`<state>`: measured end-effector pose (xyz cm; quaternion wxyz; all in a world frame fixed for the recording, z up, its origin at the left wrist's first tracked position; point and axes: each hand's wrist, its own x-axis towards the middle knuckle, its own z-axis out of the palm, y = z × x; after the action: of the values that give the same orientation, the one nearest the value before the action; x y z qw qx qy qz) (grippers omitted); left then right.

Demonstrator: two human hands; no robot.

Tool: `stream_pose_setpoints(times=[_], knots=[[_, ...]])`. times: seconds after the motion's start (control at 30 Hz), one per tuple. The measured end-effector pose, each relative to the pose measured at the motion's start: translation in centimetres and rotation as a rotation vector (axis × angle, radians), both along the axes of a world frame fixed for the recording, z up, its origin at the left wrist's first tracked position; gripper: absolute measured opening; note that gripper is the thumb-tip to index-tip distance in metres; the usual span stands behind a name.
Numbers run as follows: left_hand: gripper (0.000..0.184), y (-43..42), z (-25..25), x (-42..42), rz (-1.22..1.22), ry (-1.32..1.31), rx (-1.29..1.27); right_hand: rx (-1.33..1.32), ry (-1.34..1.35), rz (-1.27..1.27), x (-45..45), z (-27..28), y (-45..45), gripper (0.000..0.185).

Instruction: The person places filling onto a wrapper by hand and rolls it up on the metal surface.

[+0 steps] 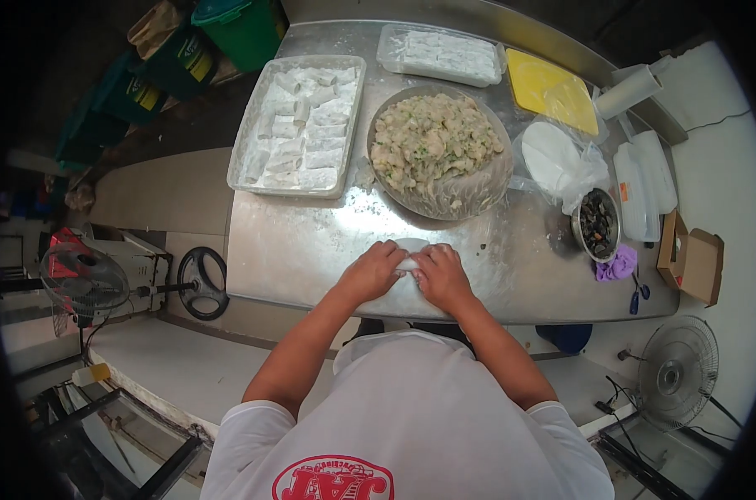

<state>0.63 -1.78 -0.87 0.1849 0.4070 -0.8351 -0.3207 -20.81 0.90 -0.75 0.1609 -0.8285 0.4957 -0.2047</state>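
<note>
Both hands are at the near side of the metal table (311,250), close together on a small white wrapper roll (409,255). My left hand (376,270) has its fingers closed on the roll's left end. My right hand (441,277) grips its right end. Beyond them stands a large round bowl (444,210) heaped with a pale, chunky filling (436,137) flecked with green. To the left of the bowl, a plastic tray (238,150) holds several floured rolls (315,158), some lying on top of others.
At the back are a second tray of white rolls (436,52) and a yellow board (548,87). On the right are round white wrappers (551,157), a bowl of dark pieces (597,223), a purple cloth (618,263), blue-handled scissors (640,292) and a cardboard box (701,265). Fans flank the table.
</note>
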Motion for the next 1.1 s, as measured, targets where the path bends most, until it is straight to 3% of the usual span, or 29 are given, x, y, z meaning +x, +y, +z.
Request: stream_pose_setpoints(times=[0.17,0.23,0.27,0.33,0.37,0.43,0.53,0.6,0.7,0.77,0.83,0.9,1.0,1.1], knots=[[0.05,1.4,2.0,-0.3,0.176,-0.025,0.147,0.086,-0.129,0.081,0.4,0.1,0.1,0.039],[0.043,2.0,3.2,-1.0,0.462,0.136,0.583,0.208,-0.184,0.021,1.0,0.6,0.3,0.039],[0.043,2.7,2.7,-1.3,0.469,0.138,0.581,0.329,-0.24,-0.043,1.4,0.9,0.3,0.038],[0.042,3.7,1.7,-2.0,0.766,0.614,0.962,0.424,-0.341,-0.108,2.6,2.0,0.1,0.038],[0.042,3.8,1.2,-2.1,0.773,0.62,0.958,0.518,-0.442,-0.177,3.1,2.7,-0.1,0.037],[0.041,3.9,1.7,-2.2,0.75,1.226,1.037,0.425,-0.471,-0.135,3.9,3.7,-0.7,0.037],[0.04,3.3,2.3,-0.1,0.605,1.312,1.034,0.319,-0.481,-0.008,4.5,6.0,-1.9,0.038],[0.041,2.7,3.3,0.7,0.598,1.378,1.022,0.305,-0.461,0.089,4.9,7.5,-3.1,0.039],[0.042,1.8,4.2,1.9,0.623,1.465,0.959,0.072,-0.33,0.294,3.8,8.2,-6.8,0.044],[0.043,1.7,4.7,2.5,0.672,1.494,0.906,0.001,-0.088,0.085,2.1,9.3,-11.4,0.04],[0.046,1.9,5.4,2.9,0.666,1.521,0.873,-0.241,0.1,-0.196,0.0,8.2,-16.1,0.041],[0.048,2.2,5.4,3.3,0.667,1.531,0.867,-0.279,0.367,-0.261,-1.9,6.4,-19.5,0.047],[0.051,2.6,5.5,3.1,0.657,1.534,0.86,-0.108,0.454,-0.259,-2.5,6.3,-20.9,0.048],[0.055,2.9,5.1,3.2,0.666,1.503,0.866,-0.191,0.388,-0.233,0.4,8.5,-17.3,0.047]])
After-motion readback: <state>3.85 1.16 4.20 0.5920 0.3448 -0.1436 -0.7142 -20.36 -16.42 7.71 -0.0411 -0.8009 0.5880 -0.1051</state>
